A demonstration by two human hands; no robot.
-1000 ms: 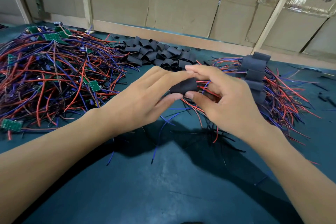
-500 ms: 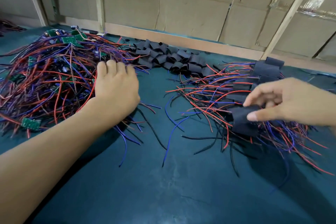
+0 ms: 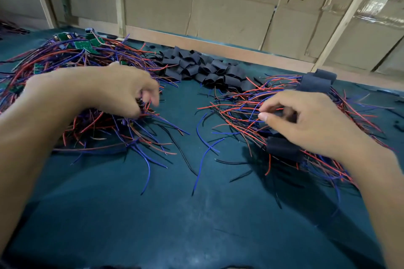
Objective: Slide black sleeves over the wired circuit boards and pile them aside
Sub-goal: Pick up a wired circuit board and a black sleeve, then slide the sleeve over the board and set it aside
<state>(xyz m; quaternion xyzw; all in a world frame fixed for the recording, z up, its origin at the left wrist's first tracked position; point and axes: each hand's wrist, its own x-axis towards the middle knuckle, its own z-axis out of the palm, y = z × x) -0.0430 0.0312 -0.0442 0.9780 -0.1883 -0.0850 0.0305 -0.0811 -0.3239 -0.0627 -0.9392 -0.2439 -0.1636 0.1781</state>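
Two hands are over a dark green table [image 3: 196, 225]. The left hand [image 3: 113, 91] is on the near edge of a big heap of bare boards [image 3: 72, 54] at the far left — small green circuit boards with red, blue and purple wires all tangled up. Its fingers [image 3: 150, 94] are curled in and seem to pinch some wires and a small dark part from that heap, but the hand is blurry, so what it pinches is hard to make out.

The right hand [image 3: 306, 124] hangs over the pile on the right. Its fingers [image 3: 265, 116] are loosely curled, and the thumb and first finger are close together near some thin wires. I cannot tell if they are really pinching anything.

Just under the right wrist lies a finished board in a black sleeve [image 3: 282, 147], with red and blue wires sticking out toward the left. More sleeved boards [image 3: 314, 84] are stacked at the far end of that right pile, past the right hand.

Between the two heaps, at the far side of the table, sits a pile of empty black sleeves [image 3: 203, 67]. They are short, flat tubes, all jumbled together. Behind the table is a wall of brown cardboard [image 3: 229, 13] with pale wooden strips.
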